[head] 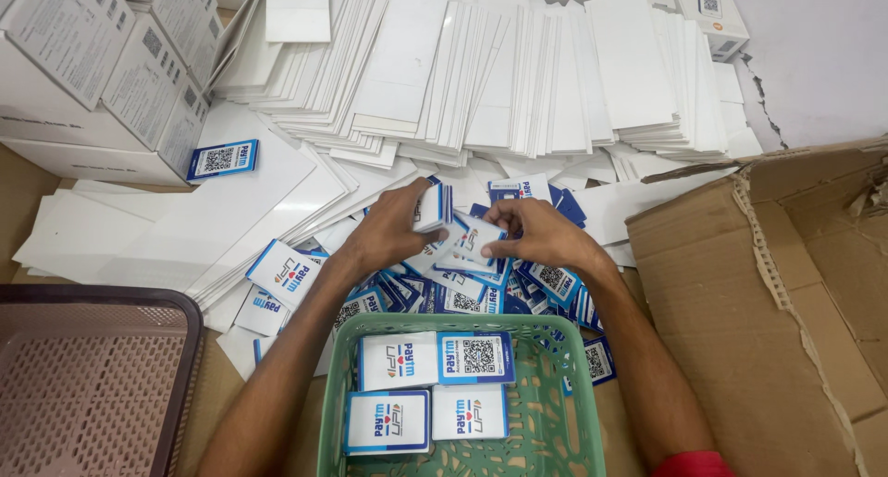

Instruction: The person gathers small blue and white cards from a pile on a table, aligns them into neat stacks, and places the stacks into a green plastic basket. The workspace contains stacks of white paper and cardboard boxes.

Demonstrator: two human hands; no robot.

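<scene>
Head view: white card stacks (481, 70) cover floor beside torn cardboard (758, 292).

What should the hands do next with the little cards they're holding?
Probably lay the small stack held by the left hand and right hand into the green basket, beside the four card stacks already lying flat there; the pile of loose cards remains outside.

The one camera is sitting on my head and looking steeply down and forward over my forearms, which are entering from the bottom edge. It is hanging close over my work: my left hand (393, 229) and right hand (546, 236) are falling near the middle of the frame. The green basket (592, 412) is lying nearest me at the bottom, the stacked white card sheets (481, 70) farthest at the top.
</scene>
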